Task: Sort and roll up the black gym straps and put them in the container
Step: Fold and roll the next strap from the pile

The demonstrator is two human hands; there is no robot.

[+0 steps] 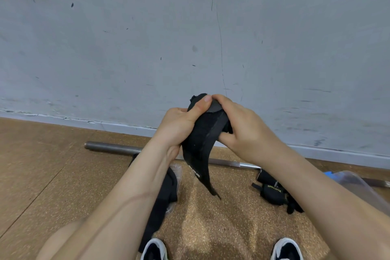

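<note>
We grip one black strap (201,141) centre frame: left hand (179,126) and right hand (249,131) both curled round it, tail hanging; clear container (356,186) lower right.

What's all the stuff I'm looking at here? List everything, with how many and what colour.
held strap: one, black, raised in both hands, tail hanging down
rolled strap: one, black with yellow lettering, floor at right
loose straps: count unclear, black, floor under the left forearm
clear container: one, see-through with a blue part, far right
metal bar: one, grey, on the floor by the wall
floor: brown, speckled
wall: grey, scuffed
shoes: two, black and white, bottom edge
left hand: grip on the held strap
right hand: grip on the held strap
</note>
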